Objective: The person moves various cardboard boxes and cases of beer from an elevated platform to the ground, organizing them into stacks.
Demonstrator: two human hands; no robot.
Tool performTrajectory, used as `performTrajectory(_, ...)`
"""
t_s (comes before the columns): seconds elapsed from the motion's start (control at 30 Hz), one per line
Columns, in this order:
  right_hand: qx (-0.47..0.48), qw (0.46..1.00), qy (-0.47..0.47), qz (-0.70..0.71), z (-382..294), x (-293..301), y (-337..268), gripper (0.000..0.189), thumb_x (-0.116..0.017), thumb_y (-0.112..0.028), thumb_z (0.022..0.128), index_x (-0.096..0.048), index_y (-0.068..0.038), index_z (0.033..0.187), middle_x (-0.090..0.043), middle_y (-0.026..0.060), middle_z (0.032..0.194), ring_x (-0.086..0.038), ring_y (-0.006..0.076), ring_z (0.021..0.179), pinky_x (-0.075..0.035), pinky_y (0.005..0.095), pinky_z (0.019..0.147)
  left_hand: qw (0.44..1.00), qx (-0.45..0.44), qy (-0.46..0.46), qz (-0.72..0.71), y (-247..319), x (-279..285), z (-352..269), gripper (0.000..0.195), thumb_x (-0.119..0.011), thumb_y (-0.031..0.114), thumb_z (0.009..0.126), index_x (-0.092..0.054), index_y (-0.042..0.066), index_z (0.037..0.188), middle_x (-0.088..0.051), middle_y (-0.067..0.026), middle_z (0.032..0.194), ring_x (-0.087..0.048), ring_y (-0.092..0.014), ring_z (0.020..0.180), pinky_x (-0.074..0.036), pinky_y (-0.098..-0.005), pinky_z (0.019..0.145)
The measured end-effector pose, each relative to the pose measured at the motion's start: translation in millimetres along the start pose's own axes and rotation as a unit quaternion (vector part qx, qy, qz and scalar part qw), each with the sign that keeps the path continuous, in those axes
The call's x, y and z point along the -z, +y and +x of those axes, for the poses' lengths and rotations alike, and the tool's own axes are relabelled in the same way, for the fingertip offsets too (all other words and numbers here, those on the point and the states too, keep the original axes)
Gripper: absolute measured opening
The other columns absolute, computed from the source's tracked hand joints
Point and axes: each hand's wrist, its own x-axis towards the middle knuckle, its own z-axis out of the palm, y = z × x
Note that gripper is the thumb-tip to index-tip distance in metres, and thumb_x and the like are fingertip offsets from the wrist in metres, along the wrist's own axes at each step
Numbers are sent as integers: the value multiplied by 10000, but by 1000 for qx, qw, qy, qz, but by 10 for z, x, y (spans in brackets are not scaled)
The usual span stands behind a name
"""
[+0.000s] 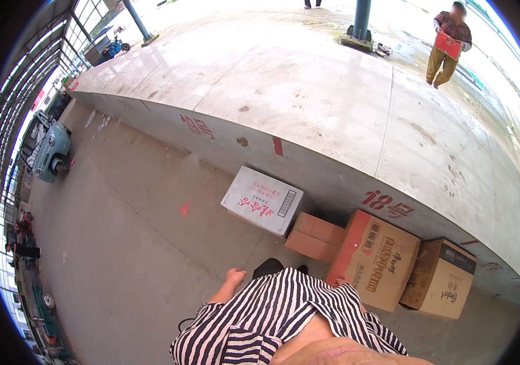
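Observation:
My left hand (236, 276) hangs over the concrete floor beside my dark shoe, its fingers curled and no object visible in it. Partly hidden by my striped shirt, my right hand (342, 281) is in front of a large tan and red carton (381, 262); whether it touches the carton I cannot tell. A white printed carton (262, 200) sits ahead of me against the platform wall. Between these two is a smaller plain brown cardboard box (315, 236). Another printed cardboard box (442, 278) with a dark band stands at the right end of the row.
A raised concrete platform (287, 91) with red painted markings runs behind the boxes. Beyond it, a person (450, 45) carries a red box near a blue post (361, 20). A pale blue three-wheeled vehicle (48, 146) stands on the floor (127, 242) at left.

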Motion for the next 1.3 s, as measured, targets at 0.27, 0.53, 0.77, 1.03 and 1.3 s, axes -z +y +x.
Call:
performTrajectory(0.27,-71,996,34,29,-452,34,-159,411,-535,-141,681,-553,-17,1072,-565,171,1052,-544,248,983,-416,314,851,999,-11,-43,17,196,50,-228,363,-622,140,679,-532,-18,993,-578,-95,730,-533,-153,523,-433,-277,443)
performTrajectory(0.53,-16,999,44,21,-1041,99,-393,390,-561,-172,738,-535,4,1086,-588,159,997,-573,246,919,-456,324,774,988,-121,-82,41,78,-183,302,355,-608,205,674,-600,-48,922,-621,-120,798,-583,-173,714,-459,-276,656)
performTrajectory(0.77,-95,981,45,164,-1372,410,-904,382,-547,-123,726,-525,-16,1092,-576,145,993,-598,225,775,-481,306,640,983,-140,-96,75,-618,-363,1441,443,-641,277,673,-590,-39,979,-614,-156,928,-581,-201,866,-440,-290,780)
performTrajectory(1.03,243,926,197,210,-1629,1292,-2413,389,-502,-105,802,-433,28,1160,-553,135,1040,-553,160,863,-455,273,735,986,-87,-105,94,-58,-36,1092,433,-634,174,673,-547,-71,1020,-606,-168,930,-593,-225,831,-464,-302,740)
performTrajectory(1.3,372,861,343,43,-1407,1446,-4097,584,-572,-284,774,-367,24,1225,-473,205,1159,-489,273,1032,-387,326,871,980,-86,-166,-65,901,653,488,329,-575,62,749,-449,-50,1032,-527,-80,668,-494,-136,476,-354,-230,365)
